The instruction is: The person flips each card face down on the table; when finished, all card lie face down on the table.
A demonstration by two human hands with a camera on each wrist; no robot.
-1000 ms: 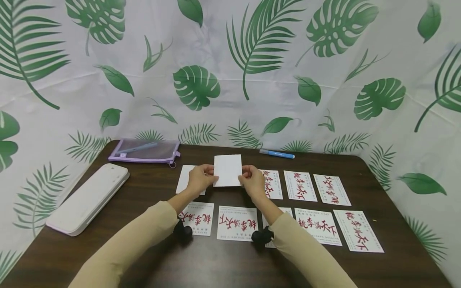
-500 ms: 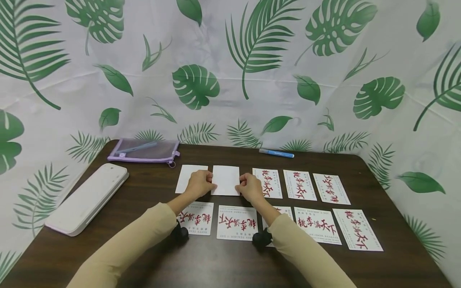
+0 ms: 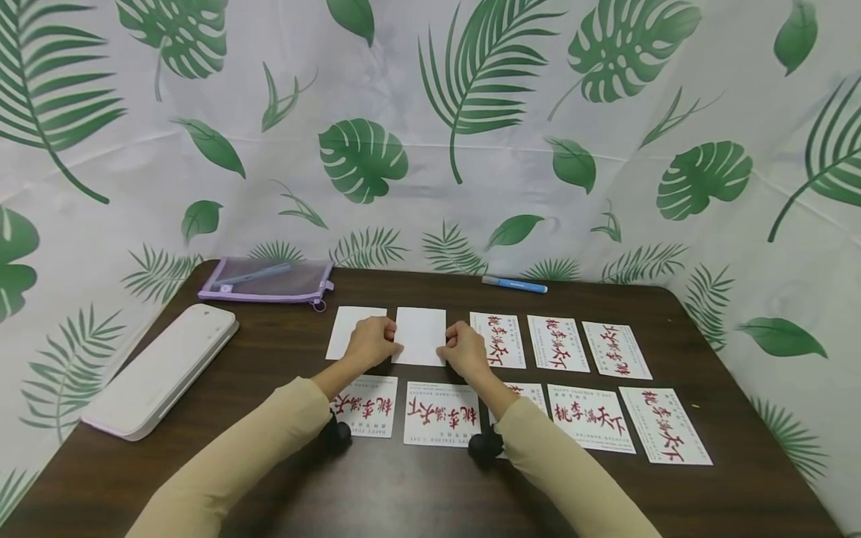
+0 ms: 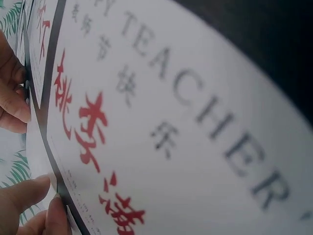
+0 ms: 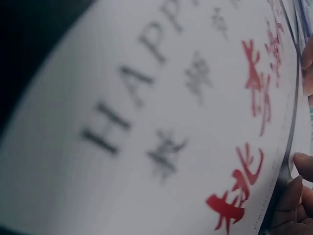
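A blank white card lies in the back row on the table, its printed side not visible. My left hand pinches its left edge between thumb and fingers, and my right hand pinches the right edge. Another blank white card lies just left of it, partly behind the left hand. In the left wrist view, the left thumb and fingers hold the card's edge beyond a large, close printed card. The right wrist view has the right fingers at the far right, past a printed card.
Several cards with red characters, such as one at front centre and one at far right, lie in two rows. A white case and a purple mesh pouch are at left. A blue marker lies at the back.
Both hands have lowered the blank card toward the person, from above the table down into the back row. During the last half second, hands and card have hardly moved.
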